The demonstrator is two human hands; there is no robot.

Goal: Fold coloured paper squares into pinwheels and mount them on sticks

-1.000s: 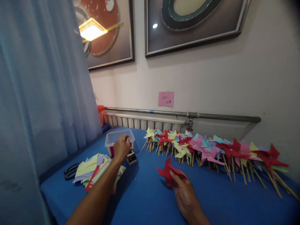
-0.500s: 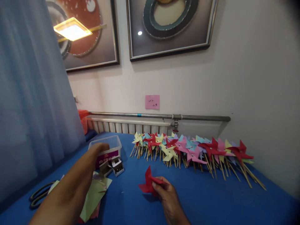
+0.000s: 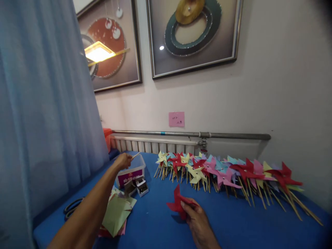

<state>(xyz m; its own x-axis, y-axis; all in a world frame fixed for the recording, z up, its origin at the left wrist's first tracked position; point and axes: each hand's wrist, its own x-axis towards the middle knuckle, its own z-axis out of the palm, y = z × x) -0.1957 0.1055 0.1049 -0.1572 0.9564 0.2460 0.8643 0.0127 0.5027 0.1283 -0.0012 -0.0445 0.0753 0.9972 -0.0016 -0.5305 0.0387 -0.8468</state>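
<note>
Your left hand [image 3: 123, 161] pinches a thin stick [image 3: 135, 155] over the tub [image 3: 132, 175]; your right hand [image 3: 197, 213] pinches the red pinwheel [image 3: 177, 204], right of the tub; over-tight fingers could crease its blades.

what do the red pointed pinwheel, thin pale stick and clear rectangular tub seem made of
Red pointed pinwheel: matte paper or thin card, judging by its flat colour and folded points.
Thin pale stick: probably plain wood or bamboo, from its straw tone; too small to tell which.
Clear rectangular tub: likely smooth plastic, being see-through.
</note>
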